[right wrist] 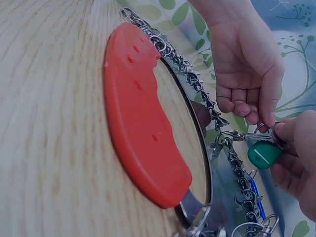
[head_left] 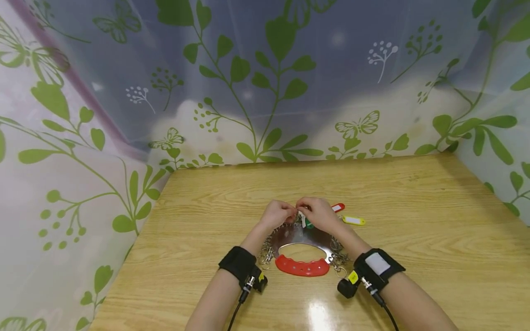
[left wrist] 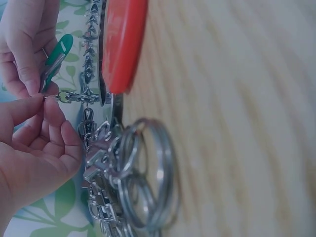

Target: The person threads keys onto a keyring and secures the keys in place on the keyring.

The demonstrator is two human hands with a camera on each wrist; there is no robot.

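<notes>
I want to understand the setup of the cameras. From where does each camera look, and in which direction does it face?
Head: from above, forward and down at the wooden table; both forearms, left hand and right hand show.
Left wrist: low by the table, along the key rings; both hands show.
Right wrist: low, past the red handle; both hands show.
Shared: all three show the green key tag and the red handle.

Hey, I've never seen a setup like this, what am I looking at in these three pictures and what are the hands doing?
No machine here: a person's two bare hands, each wrist strapped with a small camera. The wide picture comes from a head camera; the two close-ups come from the wrists. On the wooden table lies a metal key holder with a red handle, its edge hung with clips and rings. A red tag and a yellow tag lie beside it. The right hand pinches a green tag; the left hand pinches a clip next to it.
</notes>
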